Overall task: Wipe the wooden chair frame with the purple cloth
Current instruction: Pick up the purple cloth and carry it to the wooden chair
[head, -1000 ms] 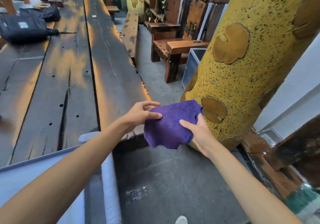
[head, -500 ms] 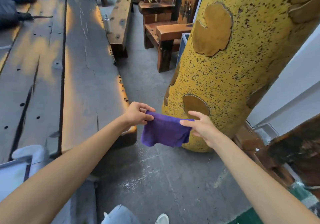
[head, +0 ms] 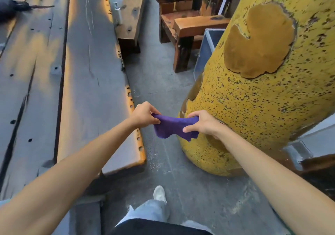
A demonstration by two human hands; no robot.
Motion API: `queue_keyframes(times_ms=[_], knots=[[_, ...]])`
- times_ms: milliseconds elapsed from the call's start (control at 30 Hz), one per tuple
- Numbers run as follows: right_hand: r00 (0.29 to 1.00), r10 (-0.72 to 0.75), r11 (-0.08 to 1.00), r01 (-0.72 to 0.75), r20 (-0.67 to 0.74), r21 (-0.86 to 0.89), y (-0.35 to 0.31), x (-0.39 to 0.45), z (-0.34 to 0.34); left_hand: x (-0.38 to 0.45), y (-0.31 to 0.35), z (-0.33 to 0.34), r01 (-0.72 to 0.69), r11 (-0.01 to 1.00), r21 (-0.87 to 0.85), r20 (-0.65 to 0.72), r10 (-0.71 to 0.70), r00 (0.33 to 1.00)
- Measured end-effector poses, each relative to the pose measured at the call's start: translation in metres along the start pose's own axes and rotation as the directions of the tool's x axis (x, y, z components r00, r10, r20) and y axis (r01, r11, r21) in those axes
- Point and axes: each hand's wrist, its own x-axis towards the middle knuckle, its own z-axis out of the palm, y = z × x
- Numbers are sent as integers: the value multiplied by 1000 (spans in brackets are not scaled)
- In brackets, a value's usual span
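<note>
The purple cloth (head: 173, 128) hangs folded between both hands, over the concrete floor. My left hand (head: 144, 115) pinches its left end with curled fingers. My right hand (head: 203, 124) pinches its right end between thumb and fingers. The wooden chair (head: 188, 26) stands farther ahead, beyond the hands, its reddish-brown armrest and dark leg showing beside a grey panel. Both hands are well short of the chair.
A large yellow speckled pillar (head: 262, 93) fills the right side, close to my right hand. A long dark wooden table (head: 87, 75) runs along the left, with a wooden bench (head: 132, 13) behind it. A black bag (head: 7, 4) lies at top left. My foot (head: 159, 194) stands on the floor.
The view has moved forward along the aisle toward the chair. The cloth has been folded smaller and is now bunched between the two hands.
</note>
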Motion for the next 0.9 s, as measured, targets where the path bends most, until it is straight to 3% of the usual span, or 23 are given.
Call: queue_keyframes(times_ms=[200,300,567,900], knots=[[992,-75,978,54,-97,-200,-43,67,-26,68,1,-43,-51,987,151,-66,62,996],[988,-84,976,56,-126,-211,-58,104,-43,101,0,-60,-55,985,166,-106,73,992],[988,-149,910,121,-39,-397,-93,194,-87,191,-4,-97,-24,980,197,-264,77,962],[968,-169,875,62,-183,-480,-135,313,-124,305,-17,-130,140,986,89,-247,-115,962]])
